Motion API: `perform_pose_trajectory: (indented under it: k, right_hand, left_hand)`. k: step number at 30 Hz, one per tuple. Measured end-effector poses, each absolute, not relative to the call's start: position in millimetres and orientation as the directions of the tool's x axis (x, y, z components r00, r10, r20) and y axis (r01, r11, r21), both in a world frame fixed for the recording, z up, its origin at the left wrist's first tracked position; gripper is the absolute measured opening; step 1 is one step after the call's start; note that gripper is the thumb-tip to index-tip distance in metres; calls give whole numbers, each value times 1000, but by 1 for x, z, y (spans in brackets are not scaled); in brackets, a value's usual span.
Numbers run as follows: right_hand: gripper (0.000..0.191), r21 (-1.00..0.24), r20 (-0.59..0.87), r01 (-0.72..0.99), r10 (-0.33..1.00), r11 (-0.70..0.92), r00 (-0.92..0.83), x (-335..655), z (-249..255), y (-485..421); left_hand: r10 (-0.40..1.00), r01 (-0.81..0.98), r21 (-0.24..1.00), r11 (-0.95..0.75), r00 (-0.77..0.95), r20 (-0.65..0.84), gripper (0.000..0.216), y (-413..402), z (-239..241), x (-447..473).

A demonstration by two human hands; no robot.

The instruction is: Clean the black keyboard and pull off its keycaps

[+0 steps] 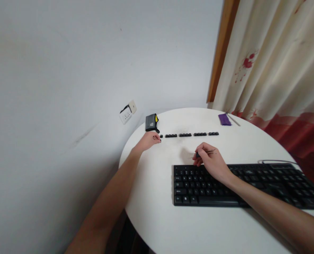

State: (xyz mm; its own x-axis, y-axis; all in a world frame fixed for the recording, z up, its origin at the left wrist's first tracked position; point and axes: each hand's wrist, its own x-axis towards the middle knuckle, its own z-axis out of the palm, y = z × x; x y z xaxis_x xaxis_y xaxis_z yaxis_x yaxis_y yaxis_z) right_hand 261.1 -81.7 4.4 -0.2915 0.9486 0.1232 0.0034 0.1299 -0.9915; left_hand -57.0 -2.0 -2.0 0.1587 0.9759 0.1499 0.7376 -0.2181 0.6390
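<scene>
While a row of keycaps (191, 134) lies ready, the left hand (148, 140) pinches another keycap (158, 140); the right hand (212, 163) grips a thin tool (208, 152) over the mostly full keyboard (252, 183).

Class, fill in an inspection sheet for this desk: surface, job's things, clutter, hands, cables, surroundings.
Surface: round white table, faint grey smudges towards the far side.
Job's things: black keyboard at the near edge; row of loose keycaps beyond it.
Clutter: black-and-yellow pouch and purple item at the far edge.
Grippers: left hand at the row's left end, grasp unclear; right hand over the keyboard, pinching a thin tool.
Cables: cable behind the keyboard's right part.
Surroundings: wall socket, flowered curtain.
</scene>
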Motion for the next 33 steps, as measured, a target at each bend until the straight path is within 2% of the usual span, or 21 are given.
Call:
perform_pose_trajectory:
  k: [3, 7, 12, 26, 33]
  right_hand:
    - [22, -992, 121, 7, 946, 129, -299, 262, 4, -82]
    - [23, -991, 125, 7, 942, 134, -312, 261, 3, -83]
    - [22, -990, 129, 6, 939, 138, -318, 260, 4, -85]
    - [20, -990, 124, 25, 936, 140, -329, 258, 3, -87]
    - [22, -989, 127, 33, 934, 146, -335, 257, 4, -88]
  left_hand:
    - [984, 729, 661, -181, 131, 125, 19, -5, -1, -60]
    - [994, 771, 629, -97, 44, 99, 30, -7, -2, -67]
    - [1000, 801, 599, -2, -5, 11, 25, -6, -5, -65]
    - [980, 747, 660, 79, -179, 86, 15, 1, -16, -53]
    - [973, 747, 659, 85, -203, 105, 13, 1, -17, -51]
